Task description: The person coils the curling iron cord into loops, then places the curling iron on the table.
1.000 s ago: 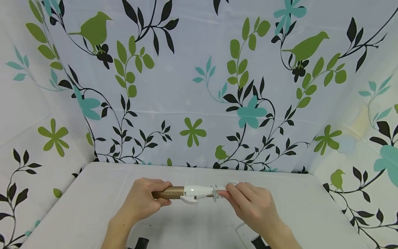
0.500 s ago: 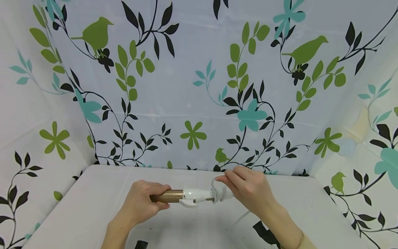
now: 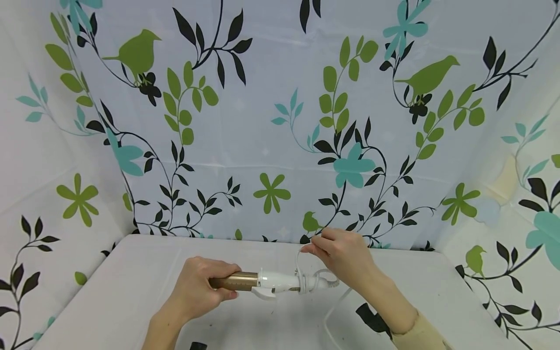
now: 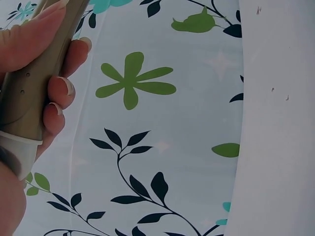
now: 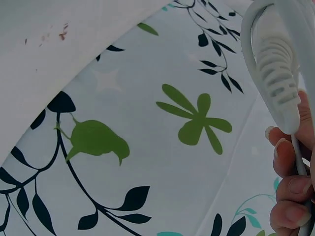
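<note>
A curling iron (image 3: 280, 281) with a gold barrel and a white handle lies level above the table in the head view. My left hand (image 3: 199, 288) grips the gold barrel (image 4: 24, 98), its fingers curled round it. White cord is looped round the handle's right end. My right hand (image 3: 343, 255) pinches the cord between thumb and fingers, above and right of that end. In the right wrist view, the ribbed cord sleeve (image 5: 278, 73) sits above the curled fingers, and cord (image 5: 298, 155) runs down along them. A loose length of cord (image 3: 326, 321) hangs toward the near side.
The white table (image 3: 153, 257) stretches beneath both hands. Behind it and at both sides hangs a cloth (image 3: 245, 146) printed with leaves, birds and flowers. Black pieces (image 3: 372, 318) show by the right wrist and near the bottom edge. Small dark specks mark the tabletop.
My right hand has risen from beside the handle's end to above it, drawing the cord up and round. Loops at the end now show more plainly. The left hand keeps its grip.
</note>
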A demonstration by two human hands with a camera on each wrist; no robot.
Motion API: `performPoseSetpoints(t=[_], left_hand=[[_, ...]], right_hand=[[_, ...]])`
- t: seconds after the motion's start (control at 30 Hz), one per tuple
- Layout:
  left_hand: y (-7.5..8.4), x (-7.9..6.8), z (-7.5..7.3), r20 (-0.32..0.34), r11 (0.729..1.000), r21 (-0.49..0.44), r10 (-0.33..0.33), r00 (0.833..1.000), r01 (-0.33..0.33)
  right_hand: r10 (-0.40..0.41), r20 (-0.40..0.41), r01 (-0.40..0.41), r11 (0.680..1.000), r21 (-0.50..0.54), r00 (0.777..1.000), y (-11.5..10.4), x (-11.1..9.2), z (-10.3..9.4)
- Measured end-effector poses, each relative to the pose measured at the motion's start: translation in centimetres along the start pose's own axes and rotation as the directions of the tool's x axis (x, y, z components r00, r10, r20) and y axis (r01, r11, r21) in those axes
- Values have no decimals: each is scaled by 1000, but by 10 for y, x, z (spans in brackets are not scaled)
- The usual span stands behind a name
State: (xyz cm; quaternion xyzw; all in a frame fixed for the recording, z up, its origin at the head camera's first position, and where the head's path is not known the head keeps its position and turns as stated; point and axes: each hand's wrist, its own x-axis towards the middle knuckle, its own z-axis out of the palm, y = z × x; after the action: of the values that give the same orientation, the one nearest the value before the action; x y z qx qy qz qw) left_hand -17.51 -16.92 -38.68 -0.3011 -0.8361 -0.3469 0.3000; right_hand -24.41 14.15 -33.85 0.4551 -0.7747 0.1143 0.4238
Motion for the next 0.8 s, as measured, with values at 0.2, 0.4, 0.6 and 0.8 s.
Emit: performPoseSetpoints(t=[0.2, 0.4, 0.6, 0.8], left_hand=[[1, 0, 1, -8, 999, -40, 14, 1000, -15], [1, -1, -1, -23, 992, -122, 23, 999, -25], [-3, -3, 0, -35, 963, -259, 66, 997, -73], [-1, -1, -3, -63, 957, -279, 65, 996, -80]], right_hand=[[67, 34, -67, 998, 5, 997, 5, -5, 7], [176, 164, -203, 964, 169, 971, 10, -12, 12], [291, 497, -547, 663, 511, 817, 11, -23, 24], [364, 482, -603, 455, 655, 797, -3, -40, 38]])
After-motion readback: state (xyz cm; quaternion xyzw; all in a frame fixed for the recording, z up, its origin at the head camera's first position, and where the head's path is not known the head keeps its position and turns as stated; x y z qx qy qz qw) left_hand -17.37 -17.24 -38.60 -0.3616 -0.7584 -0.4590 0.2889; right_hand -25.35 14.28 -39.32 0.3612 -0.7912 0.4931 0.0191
